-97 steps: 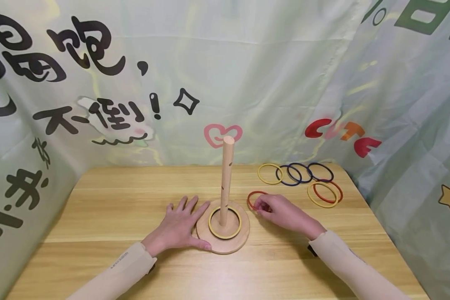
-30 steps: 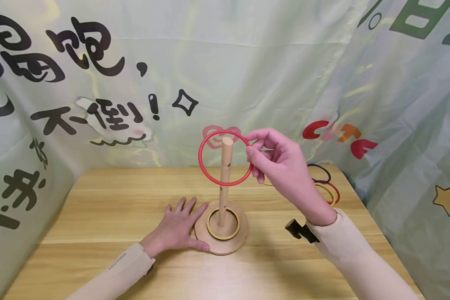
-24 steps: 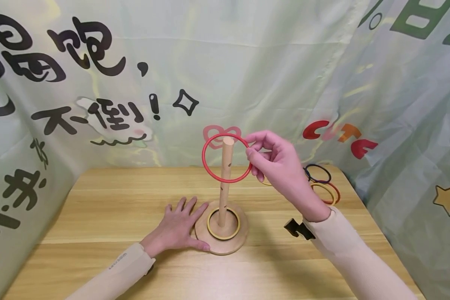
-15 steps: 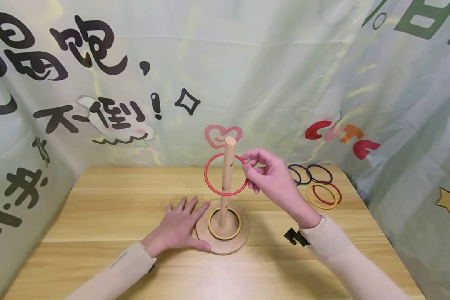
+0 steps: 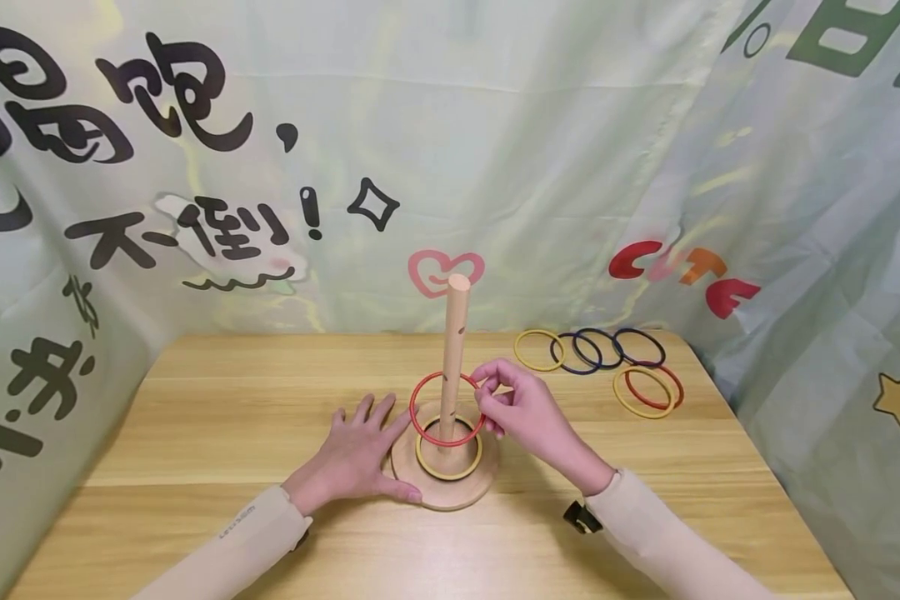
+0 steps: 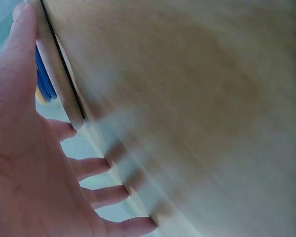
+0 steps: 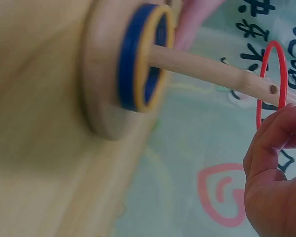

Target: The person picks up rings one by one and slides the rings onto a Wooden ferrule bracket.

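**Red ring low on the peg, base steadied**

The right hand (image 5: 521, 408) pinched the red ring (image 5: 447, 408) at its right edge between thumb and fingertips, its grip clenched on the rim; the ring encircled the wooden peg (image 5: 453, 350) low down, tilted, just above the yellow ring (image 5: 450, 457) lying on the round base (image 5: 446, 493); the left hand (image 5: 360, 454) lay flat on the table (image 5: 217, 417), fingers straight, thumb and forefinger touching the base's edge, grasping nothing.

What could go wrong, as a judgement: the tilt might catch the ring's inner edge against the peg and jam it there; a sideways pull from the pinch could lever the tall peg and rock the base, which the flat hand only braces from one side.

In the right wrist view a blue ring (image 7: 130, 64) showed beneath the yellow one at the peg's foot; the head view barely revealed it, so the number of stacked rings stayed uncertain. Loose rings (image 5: 600, 350), yellow, dark blue and red, lay well apart at the table's far right, some overlapping; their exact count was hard to settle. The left wrist view was blurred, showing little beyond the palm, fingers and a strip of the base; whether the red ring touched the peg could not be told.
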A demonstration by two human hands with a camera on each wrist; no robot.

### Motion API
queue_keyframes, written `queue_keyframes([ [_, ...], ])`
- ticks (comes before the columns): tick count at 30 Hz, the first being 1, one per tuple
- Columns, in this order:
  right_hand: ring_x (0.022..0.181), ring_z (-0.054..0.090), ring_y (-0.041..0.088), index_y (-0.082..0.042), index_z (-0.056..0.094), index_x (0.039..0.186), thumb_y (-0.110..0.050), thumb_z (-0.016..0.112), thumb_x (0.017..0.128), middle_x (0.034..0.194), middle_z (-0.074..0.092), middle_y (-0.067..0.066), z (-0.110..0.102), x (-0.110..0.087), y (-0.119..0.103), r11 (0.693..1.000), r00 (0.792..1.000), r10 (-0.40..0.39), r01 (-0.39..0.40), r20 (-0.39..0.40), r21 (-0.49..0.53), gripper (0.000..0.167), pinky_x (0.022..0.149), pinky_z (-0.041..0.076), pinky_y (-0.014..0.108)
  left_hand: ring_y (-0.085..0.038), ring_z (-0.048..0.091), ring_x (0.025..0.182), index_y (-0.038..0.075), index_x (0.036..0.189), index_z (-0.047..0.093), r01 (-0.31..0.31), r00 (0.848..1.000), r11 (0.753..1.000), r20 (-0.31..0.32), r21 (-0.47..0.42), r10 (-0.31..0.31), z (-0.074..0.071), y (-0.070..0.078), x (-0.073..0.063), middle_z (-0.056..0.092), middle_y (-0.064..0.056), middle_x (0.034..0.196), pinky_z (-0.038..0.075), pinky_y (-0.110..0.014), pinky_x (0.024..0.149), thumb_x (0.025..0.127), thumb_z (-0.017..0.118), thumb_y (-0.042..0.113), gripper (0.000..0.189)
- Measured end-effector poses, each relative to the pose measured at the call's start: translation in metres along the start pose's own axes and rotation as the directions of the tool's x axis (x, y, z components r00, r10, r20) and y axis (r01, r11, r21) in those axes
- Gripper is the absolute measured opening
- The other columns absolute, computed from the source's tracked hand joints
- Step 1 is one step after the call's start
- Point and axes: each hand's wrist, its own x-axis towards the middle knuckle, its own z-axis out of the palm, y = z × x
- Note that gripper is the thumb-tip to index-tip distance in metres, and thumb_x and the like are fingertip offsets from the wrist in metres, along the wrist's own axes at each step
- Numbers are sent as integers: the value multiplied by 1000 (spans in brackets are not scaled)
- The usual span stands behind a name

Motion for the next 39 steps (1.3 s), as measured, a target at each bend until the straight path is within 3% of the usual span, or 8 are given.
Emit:
queue_keyframes([
  [5, 60, 64, 37, 0, 67, 118, 3, 63, 103, 91, 61, 11, 4, -4, 15, 1000, 1000, 25, -25, 18, -6, 15, 51, 53, 32, -62, 31, 151, 17, 172, 37, 4, 1000, 1000, 2, -2, -4, 1, 0, 1, 31, -30, 171, 32, -87, 104, 73, 68, 97, 132],
  [13, 59, 66, 25, 6, 65, 118, 6, 62, 100, 88, 60, 8, 11, -7, 38, 996, 996, 54, -48, 76, -76, 18, 51, 56, 37, -64, 33, 149, 18, 172, 37, -15, 999, 1000, -41, -13, 15, 2, 0, 1, 34, -31, 169, 33, -87, 102, 71, 71, 96, 132],
  [19, 63, 68, 34, 4, 67, 116, 7, 63, 100, 85, 61, 7, 14, -6, 49, 993, 993, 65, -55, 97, -105, 17, 52, 57, 37, -63, 33, 150, 18, 173, 37, -7, 1000, 1000, -27, -15, 7, 2, 0, 1, 34, -30, 170, 33, -87, 102, 71, 72, 95, 132],
  [29, 61, 66, 17, 2, 68, 112, 5, 64, 100, 82, 61, 6, 16, -6, 57, 985, 987, 83, -60, 135, -164, 13, 55, 60, 39, -63, 34, 150, 21, 173, 35, -16, 999, 1000, -47, -17, 15, 7, -5, 1, 35, -29, 170, 34, -87, 101, 70, 66, 100, 133],
  [34, 62, 66, 17, 0, 69, 112, -1, 69, 101, 84, 61, 5, 9, -8, 56, 981, 987, 102, -79, 124, -179, 10, 57, 60, 37, -63, 35, 149, 20, 172, 37, -12, 999, 1000, -32, -10, 12, 2, -1, 0, 35, -29, 169, 34, -86, 101, 71, 71, 96, 131],
  [39, 63, 63, 16, 1, 69, 116, -4, 71, 103, 86, 62, 5, -13, -6, 59, 971, 993, 104, -89, 59, -222, 14, 56, 53, 27, -62, 36, 149, 20, 173, 36, -11, 1000, 1000, -27, 5, 12, 2, -2, 0, 35, -29, 169, 36, -86, 101, 72, 68, 98, 132],
])
